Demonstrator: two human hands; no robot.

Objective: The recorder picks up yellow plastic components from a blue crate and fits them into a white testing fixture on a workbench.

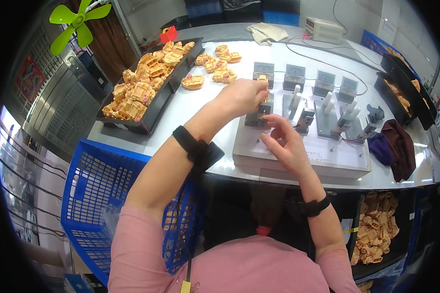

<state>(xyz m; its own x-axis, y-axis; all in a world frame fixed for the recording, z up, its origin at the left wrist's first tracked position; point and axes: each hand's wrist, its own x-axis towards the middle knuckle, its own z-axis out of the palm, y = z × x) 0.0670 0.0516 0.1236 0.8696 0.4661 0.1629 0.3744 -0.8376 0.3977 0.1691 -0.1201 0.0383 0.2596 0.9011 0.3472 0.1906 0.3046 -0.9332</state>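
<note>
workpiece (262, 78), tan, shows beyond the hands (247, 95); heading and long axis hidden.

Your left hand (247, 96) covers much of the leftmost metal fixture (255, 118), and only a small bit of a yellow piece (262, 78) shows past your knuckles; your grip on it, if any, is hidden. Whether your right hand (289, 148) touches that fixture is too small to tell. Your left forearm and pink sleeve (139, 246) block part of the blue basket (95, 195), whose contents you mostly can't see. The top edge cuts the green fan (78, 20), the bottom edge your sleeves. Print on the white base (303, 163) is too blurred to read.
</note>
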